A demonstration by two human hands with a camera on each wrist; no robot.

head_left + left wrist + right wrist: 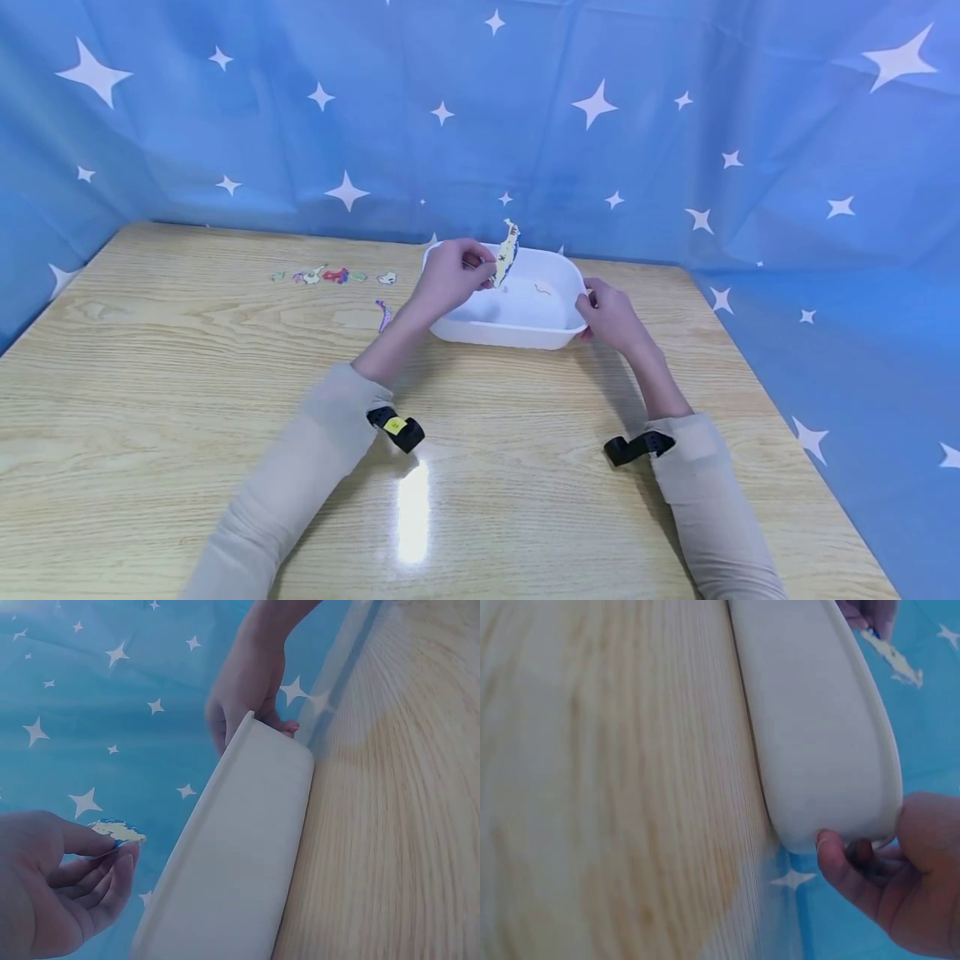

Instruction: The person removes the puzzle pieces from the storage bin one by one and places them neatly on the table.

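Note:
My left hand [450, 277] pinches a thin flat cutout [507, 252], cream with dark blue markings along its edge, between thumb and fingers. It stands upright above the left part of a white plastic basin [510, 337]. In the left wrist view the cutout [116, 831] shows beyond the thumb tip, above the rim. At the basin's right end my right hand [613, 317] grips the rim, thumb on top and fingers underneath, as the right wrist view also shows for the hand [922, 877]. Inside the basin lies a slim yellowish strip [542, 289].
Left of the basin, several small colourful flat pieces lie in a row, among them a red one [335, 275] and a pale one [387, 277]. A curved purple piece [384, 315] lies nearer. Behind the wooden table [525, 500] hangs a blue star-patterned curtain [450, 158].

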